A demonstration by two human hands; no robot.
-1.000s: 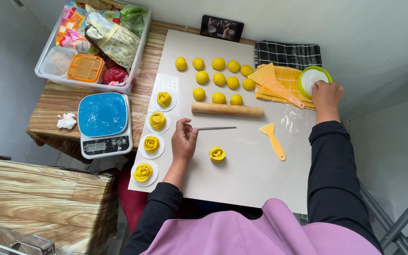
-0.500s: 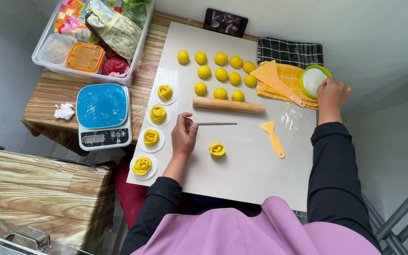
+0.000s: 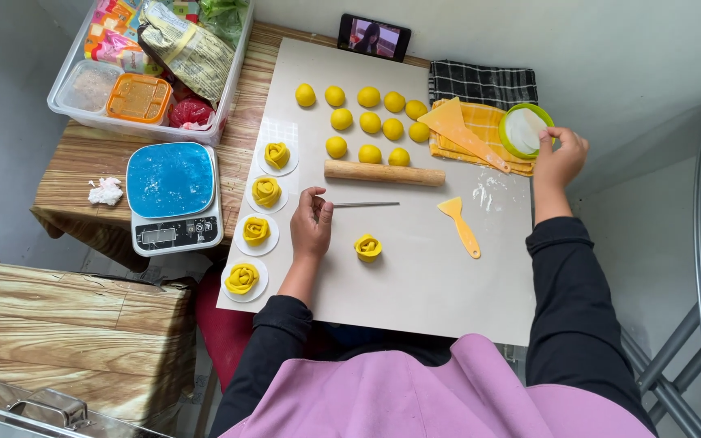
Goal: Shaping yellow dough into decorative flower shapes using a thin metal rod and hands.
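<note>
A person in a purple apron and black sleeves sits at a wooden tabletop [image 3: 83,162] with a white board [image 3: 415,284] on it. Close to the person, the left hand [image 3: 311,225] rests on the board and pinches the end of a thin metal stick [image 3: 365,204] that lies flat and points to the right. Just beside this hand sits a yellow dough rose [image 3: 367,246], not touching it. To the left, four more roses [image 3: 255,230] sit in a line, each on a small white round paper. Next to them is a scale [image 3: 172,197] with a blue top. A yellow scraper [image 3: 460,225] lies on the board to the right. A bit farther, a wooden rolling pin [image 3: 384,173] lies across the board. Past it are yellow dough balls [image 3: 370,122] in rows. The right hand [image 3: 560,156] reaches far out and pinches a white paper at the edge of a green bowl [image 3: 526,130]. The bowl sits on a yellow cloth [image 3: 488,130]. At the far left is a clear box [image 3: 152,65] full of bags, and a phone [image 3: 373,37] leans at the back.
</note>
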